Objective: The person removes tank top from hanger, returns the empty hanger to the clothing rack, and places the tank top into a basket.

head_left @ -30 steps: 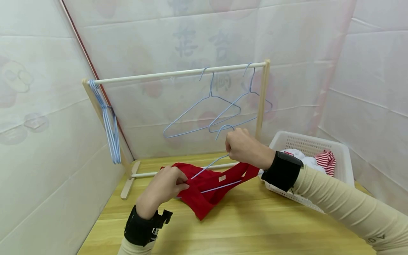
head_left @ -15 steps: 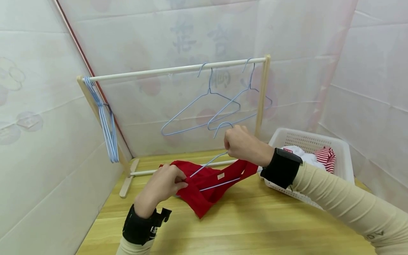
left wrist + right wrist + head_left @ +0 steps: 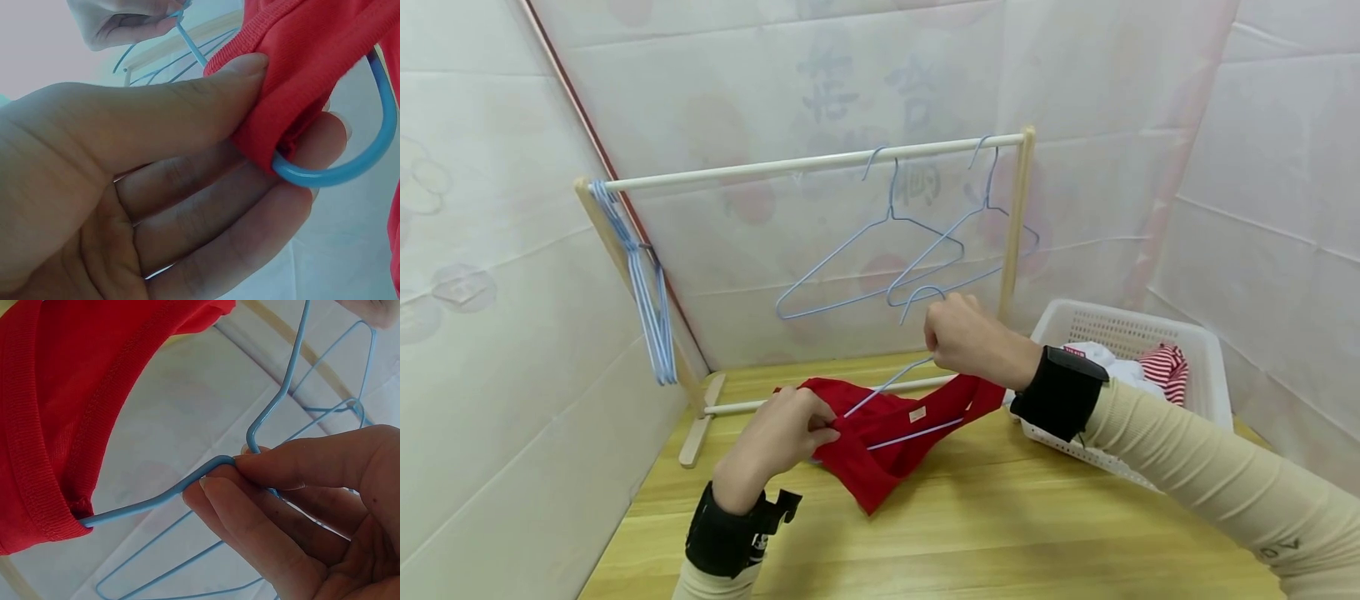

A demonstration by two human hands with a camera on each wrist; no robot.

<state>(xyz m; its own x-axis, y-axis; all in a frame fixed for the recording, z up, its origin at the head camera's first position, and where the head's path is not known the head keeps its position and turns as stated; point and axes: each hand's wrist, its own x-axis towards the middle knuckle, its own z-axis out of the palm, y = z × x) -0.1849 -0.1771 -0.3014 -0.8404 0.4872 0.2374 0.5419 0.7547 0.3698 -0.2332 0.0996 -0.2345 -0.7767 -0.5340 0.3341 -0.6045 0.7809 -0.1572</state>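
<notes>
In the head view, a red garment (image 3: 865, 471) with a small pale label hangs spread on a light blue wire hanger, low over the table. My right hand (image 3: 973, 337) pinches this hanger (image 3: 156, 500) at its neck, and the hook pokes up above the fingers. At the garment's left side, my left hand (image 3: 782, 437) pinches the red fabric between thumb and fingers. Seen from the left wrist, the curved hanger end (image 3: 350, 178) comes out through the red edge beside those fingertips. In the right wrist view, the hanger's other arm runs into a red strap.
Behind stands a rack with a white rod (image 3: 737, 172). Two blue hangers hang toward its right, and a hanger bundle (image 3: 651, 317) at its left end. A white basket (image 3: 1217, 383) on the right holds white clothing (image 3: 1120, 367) and a red-striped piece (image 3: 1165, 371).
The head view has shifted slightly. Both hands keep their holds, and the garment and hanger stay nearly still.
</notes>
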